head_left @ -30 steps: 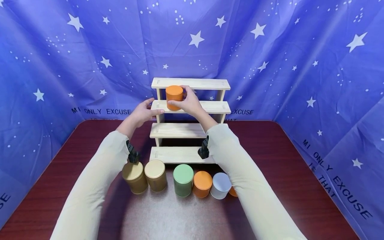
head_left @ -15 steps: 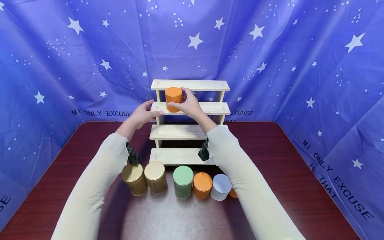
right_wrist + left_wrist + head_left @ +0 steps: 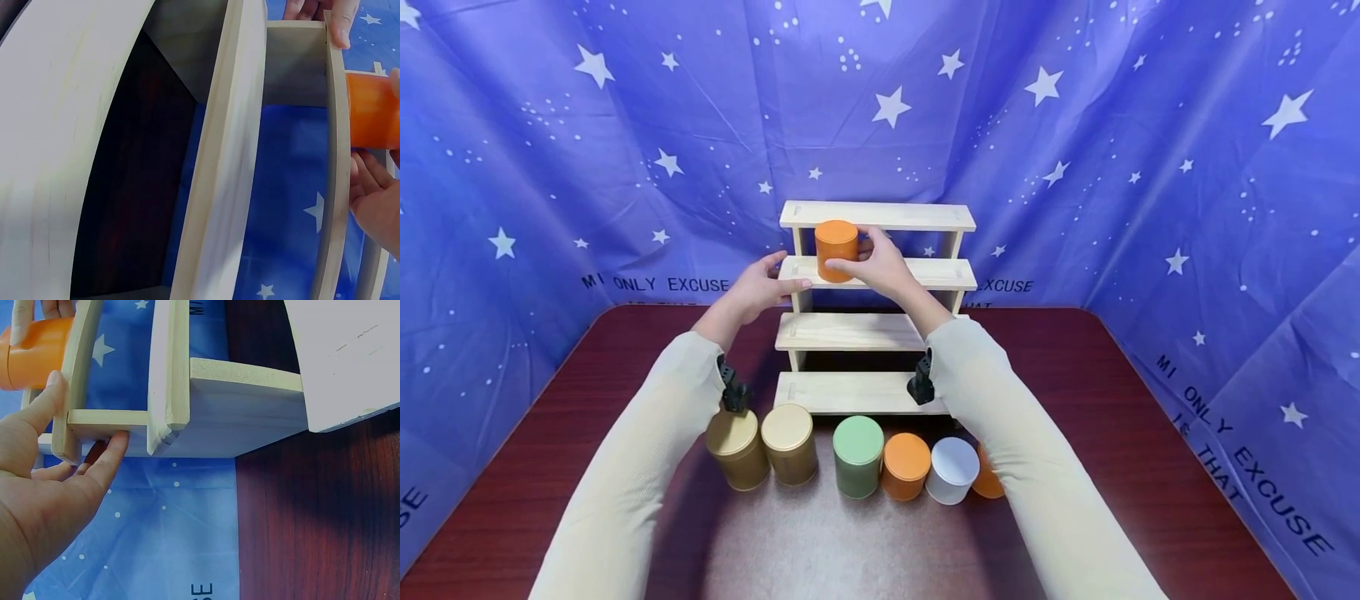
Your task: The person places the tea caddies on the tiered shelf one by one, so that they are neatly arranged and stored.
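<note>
On a shelf (image 3: 936, 272), the right hand (image 3: 882, 265) holds a lidded orange tin (image 3: 837, 250).

In the head view, your right sleeve (image 3: 1030, 442) covers part of the far-right tin (image 3: 988, 482), and your right hand (image 3: 880, 265) hides part of the shelf (image 3: 943, 272), some fingertips lost behind the upper orange tin (image 3: 835, 248). The left wrist view's left edge crops your left hand (image 3: 56, 497) and that tin.
</note>
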`<state>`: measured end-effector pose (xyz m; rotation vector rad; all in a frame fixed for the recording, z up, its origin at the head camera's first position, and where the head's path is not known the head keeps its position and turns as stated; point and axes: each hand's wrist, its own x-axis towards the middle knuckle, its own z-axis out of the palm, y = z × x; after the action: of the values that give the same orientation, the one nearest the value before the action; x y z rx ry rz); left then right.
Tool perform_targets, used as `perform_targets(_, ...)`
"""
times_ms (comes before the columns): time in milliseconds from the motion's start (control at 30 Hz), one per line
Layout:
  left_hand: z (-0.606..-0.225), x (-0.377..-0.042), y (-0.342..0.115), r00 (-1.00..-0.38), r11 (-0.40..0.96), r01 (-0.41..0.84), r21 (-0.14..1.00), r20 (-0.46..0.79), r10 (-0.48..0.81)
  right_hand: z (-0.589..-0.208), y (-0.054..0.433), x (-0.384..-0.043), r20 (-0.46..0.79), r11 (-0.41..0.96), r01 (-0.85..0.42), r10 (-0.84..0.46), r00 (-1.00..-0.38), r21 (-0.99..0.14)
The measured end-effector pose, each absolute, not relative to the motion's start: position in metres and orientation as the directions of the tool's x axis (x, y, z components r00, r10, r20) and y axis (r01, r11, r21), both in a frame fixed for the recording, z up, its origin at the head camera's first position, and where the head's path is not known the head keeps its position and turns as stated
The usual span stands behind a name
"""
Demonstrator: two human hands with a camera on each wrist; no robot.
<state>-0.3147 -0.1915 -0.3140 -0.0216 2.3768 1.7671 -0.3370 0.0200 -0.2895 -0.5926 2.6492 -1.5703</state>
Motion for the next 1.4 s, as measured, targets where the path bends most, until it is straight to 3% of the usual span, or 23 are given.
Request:
perform_targets(767,-0.312,-0.313,-0.191,-0.98,0.314,-0.141,0.939,-0.177,0.089,-0.278,0.053,-0.331,0.21,0.499,-0.346,-0.31,-0.928,-0.795)
perform_targets(1400,-0.312,-0.313,-0.192,-0.98,0.303,-0.14,0.943,-0.175,0.092,-0.272,0.065,-0.311,0.245,0.51,-0.422,-0.378,-0.893,-0.75)
